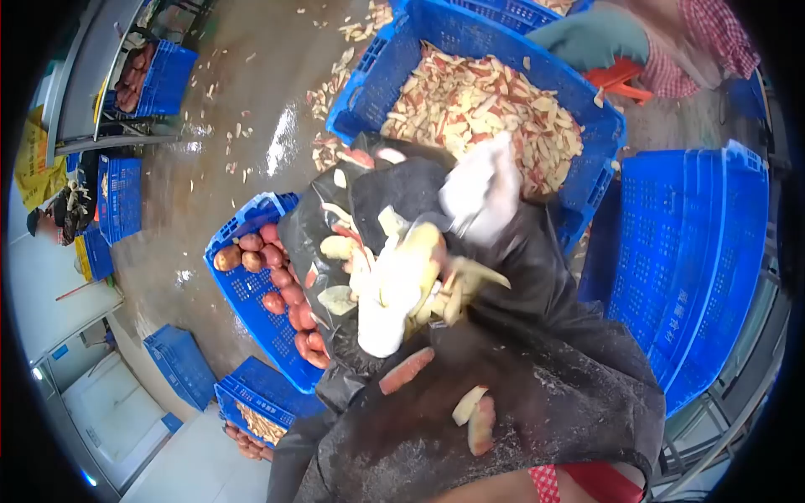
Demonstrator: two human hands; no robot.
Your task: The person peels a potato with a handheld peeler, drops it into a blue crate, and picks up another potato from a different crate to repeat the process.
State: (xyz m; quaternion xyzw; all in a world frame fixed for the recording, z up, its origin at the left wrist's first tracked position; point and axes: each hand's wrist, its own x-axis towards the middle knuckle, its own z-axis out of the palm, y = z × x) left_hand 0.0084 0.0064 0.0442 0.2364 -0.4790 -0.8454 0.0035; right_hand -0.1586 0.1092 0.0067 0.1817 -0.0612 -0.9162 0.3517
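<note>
My left hand (381, 323), in a white glove, is closed around a partly peeled potato (423, 247), pale yellow with a little reddish skin left. My right hand (485, 189), also white-gloved and smeared by motion, is just beyond the potato's far end. It grips what looks like a peeler (457, 225), whose blurred blade end is close to the potato. Strips of peel (449, 302) lie around and under my hands. More red-skinned peels (407, 371) rest on the black apron (520, 402) over my lap.
Ahead stands a blue crate (360, 92) heaped with potato peelings (478, 109). Unpeeled red potatoes (272, 256) fill part of a blue crate (251, 314) at my left. Stacked blue crates (671, 251) stand right. Another person's gloved hand (595, 38) is near an orange object (620, 80).
</note>
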